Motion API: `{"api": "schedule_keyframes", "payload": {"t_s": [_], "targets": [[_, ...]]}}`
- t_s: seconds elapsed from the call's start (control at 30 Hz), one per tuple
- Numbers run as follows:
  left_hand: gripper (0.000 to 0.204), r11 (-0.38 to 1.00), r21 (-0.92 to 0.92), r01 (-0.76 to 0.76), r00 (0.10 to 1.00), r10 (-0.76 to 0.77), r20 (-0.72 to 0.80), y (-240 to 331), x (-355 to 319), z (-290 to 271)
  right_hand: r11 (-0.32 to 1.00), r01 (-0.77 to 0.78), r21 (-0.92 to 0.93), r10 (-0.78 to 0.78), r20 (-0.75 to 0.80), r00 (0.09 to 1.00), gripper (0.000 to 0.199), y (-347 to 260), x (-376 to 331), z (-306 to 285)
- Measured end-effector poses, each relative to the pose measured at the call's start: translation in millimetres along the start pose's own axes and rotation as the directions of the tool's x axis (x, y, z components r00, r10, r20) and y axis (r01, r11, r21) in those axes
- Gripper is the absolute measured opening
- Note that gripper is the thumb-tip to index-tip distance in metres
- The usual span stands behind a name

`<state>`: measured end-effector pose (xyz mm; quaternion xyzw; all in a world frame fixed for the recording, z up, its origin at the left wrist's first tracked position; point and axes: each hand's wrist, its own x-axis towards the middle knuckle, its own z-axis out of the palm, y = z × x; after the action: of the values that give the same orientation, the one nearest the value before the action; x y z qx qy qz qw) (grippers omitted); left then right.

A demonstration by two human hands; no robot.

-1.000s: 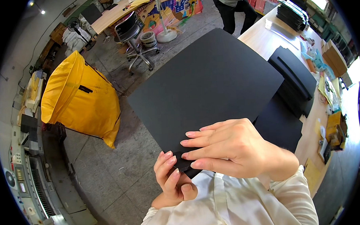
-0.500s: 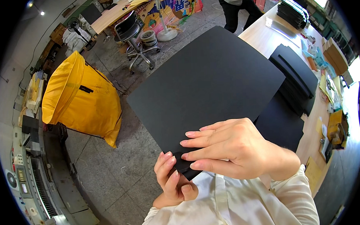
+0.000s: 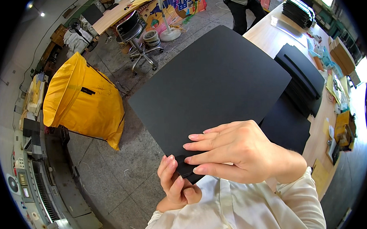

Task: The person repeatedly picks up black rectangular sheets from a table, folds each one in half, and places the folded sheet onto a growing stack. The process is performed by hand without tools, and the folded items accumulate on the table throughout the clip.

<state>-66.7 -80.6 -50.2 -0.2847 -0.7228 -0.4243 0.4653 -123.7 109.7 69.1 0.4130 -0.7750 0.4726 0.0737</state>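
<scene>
A large, flat black sheet [image 3: 214,81], like card or board, spans the middle of the view with one corner close to my body. That near corner sits in my left hand [image 3: 175,181], whose fingers curl around its edge. Beside those fingers, a small dark flap or piece [image 3: 185,167] shows at the corner; I cannot tell whether it is part of the sheet. My right hand [image 3: 233,153] lies palm down over the near part of the sheet, fingers stretched out and touching its surface. Its palm hides part of the near edge.
Along the right runs a wooden table [image 3: 265,29] bearing stacked black sheets [image 3: 301,76] and another dark pile [image 3: 299,13]. A yellow sack [image 3: 86,101] stands on the floor at left, near a machine [image 3: 26,188]. Farther off are a swivel chair [image 3: 132,31] and a person [image 3: 242,9].
The person in the background has shifted slightly to the right. My hands stay almost in place, with the dark piece at the sheet's corner moving a little.
</scene>
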Motion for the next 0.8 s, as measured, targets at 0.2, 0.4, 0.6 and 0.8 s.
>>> {"api": "schedule_keyframes", "payload": {"t_s": [0.2,0.4,0.6,0.8], "targets": [[0.038,0.999,0.004,-0.04,0.994,0.04,-0.105,-4.2,-1.7,7.4,1.0,-0.003,0.007,0.003,-0.005,1.0,0.018,1.2,-0.7,0.3],[0.044,0.996,0.058,-0.062,0.985,0.07,-0.161,-4.8,3.6,9.3,1.0,-0.002,-0.004,0.002,-0.006,1.0,0.017,0.6,-0.2,-0.2],[0.046,0.997,0.056,-0.058,0.986,0.066,-0.154,-4.9,8.4,10.4,1.0,-0.002,0.001,0.002,-0.011,1.0,0.017,0.4,-0.3,-0.1],[0.044,0.996,0.058,-0.064,0.985,0.072,-0.155,-5.6,8.7,12.1,1.0,-0.003,0.003,0.003,-0.011,1.0,0.017,0.7,0.0,0.2]]}}
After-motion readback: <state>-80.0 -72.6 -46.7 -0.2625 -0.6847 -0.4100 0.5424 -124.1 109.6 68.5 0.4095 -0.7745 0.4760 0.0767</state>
